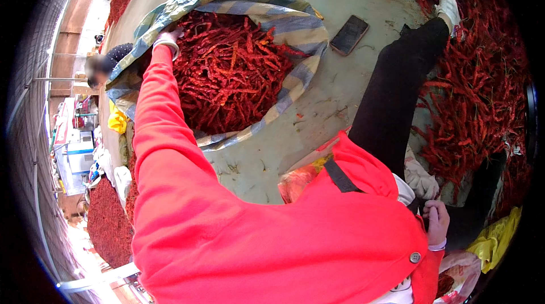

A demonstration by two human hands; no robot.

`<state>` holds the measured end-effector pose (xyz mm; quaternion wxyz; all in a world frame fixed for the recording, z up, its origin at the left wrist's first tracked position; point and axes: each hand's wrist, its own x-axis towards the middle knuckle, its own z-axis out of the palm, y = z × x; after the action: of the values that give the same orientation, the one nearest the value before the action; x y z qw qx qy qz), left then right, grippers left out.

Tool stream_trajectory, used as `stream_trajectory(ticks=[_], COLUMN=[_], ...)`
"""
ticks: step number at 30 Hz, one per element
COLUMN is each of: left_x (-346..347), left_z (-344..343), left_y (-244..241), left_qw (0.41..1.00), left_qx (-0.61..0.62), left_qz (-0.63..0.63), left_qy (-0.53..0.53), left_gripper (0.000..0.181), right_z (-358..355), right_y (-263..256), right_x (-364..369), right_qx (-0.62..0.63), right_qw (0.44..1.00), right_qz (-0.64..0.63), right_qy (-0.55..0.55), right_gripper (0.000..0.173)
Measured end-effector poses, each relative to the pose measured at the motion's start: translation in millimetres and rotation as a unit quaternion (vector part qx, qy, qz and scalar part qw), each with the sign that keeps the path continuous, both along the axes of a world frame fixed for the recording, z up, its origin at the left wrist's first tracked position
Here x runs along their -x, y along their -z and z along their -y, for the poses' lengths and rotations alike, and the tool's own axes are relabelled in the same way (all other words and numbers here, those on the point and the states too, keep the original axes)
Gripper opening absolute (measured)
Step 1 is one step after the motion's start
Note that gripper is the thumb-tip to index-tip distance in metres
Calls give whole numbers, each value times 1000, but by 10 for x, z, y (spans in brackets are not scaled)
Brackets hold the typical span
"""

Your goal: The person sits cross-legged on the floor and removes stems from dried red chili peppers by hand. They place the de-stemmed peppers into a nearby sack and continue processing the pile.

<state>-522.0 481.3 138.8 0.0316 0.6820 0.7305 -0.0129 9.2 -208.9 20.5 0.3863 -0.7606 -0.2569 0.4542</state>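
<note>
My left hand (pixel 169 38), in a pale thin glove, reaches into the left side of a large woven sack (pixel 300 31) with blue and beige stripes. The sack is rolled open around a heap of dried red chillies (pixel 230 69). Its fingers are partly hidden at the sack's inner wall, so I cannot tell whether they grip anything. My right hand (pixel 437 222), also in a pale glove, is near my lap at the lower right with its fingers curled. Whether something is in it does not show.
Loose dried chillies (pixel 472 103) spread along the right, beside my outstretched leg. A phone (pixel 349 34) lies on the floor right of the sack. Another person (pixel 119 53) is beyond the sack's left edge. Yellow plastic (pixel 496 238) and a clear bag (pixel 464 272) with chillies are at lower right.
</note>
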Motion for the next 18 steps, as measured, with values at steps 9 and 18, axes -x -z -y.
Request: stream_trajectory(ticks=[9,18], left_x=[-238,-1497], left_z=[36,146], left_y=[91,769], left_qw=[995,983], left_qx=[57,22], left_qz=[15,-143], left_qy=[-86,-111], left_gripper=[49,63], right_z=[-19,11], right_y=[34,-43], right_x=[33,91], right_qx=[-8,17], right_qw=[1000,1000], right_qz=[4,12], right_qy=[1,19], right_gripper=[15,15])
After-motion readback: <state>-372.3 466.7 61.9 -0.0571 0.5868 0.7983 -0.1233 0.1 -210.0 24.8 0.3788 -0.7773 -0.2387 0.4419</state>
